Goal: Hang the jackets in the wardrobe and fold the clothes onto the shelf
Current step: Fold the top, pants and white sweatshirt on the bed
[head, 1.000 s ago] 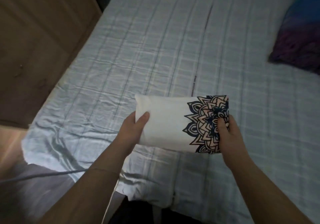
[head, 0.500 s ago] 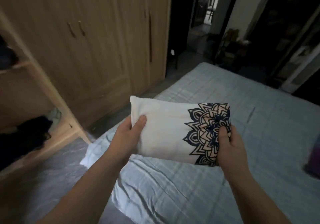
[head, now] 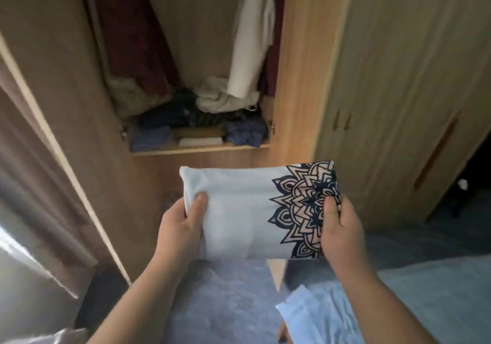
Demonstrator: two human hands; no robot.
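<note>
A folded white garment [head: 244,211] with a dark blue mandala print on its right end is held flat in front of me. My left hand [head: 180,227] grips its left end, thumb on top. My right hand [head: 341,227] grips the printed right end. Straight ahead stands the open wooden wardrobe [head: 297,78]. Its shelf [head: 202,149] carries folded blue clothes, a flat white folded piece and a loose heap of dark and cream clothes behind. A white garment [head: 252,38] and a dark red one [head: 132,30] hang above the shelf.
The wardrobe's open door [head: 53,104] swings out on the left, its edge running down toward my left arm. Closed wardrobe doors [head: 398,91] fill the right. The bed's pale blue sheet [head: 411,304] lies at the lower right, with a blue rug [head: 225,298] below the garment.
The view has swung left from the bed to face the open wardrobe. Both hands keep the same hold on the folded garment, now in front of the shelf.
</note>
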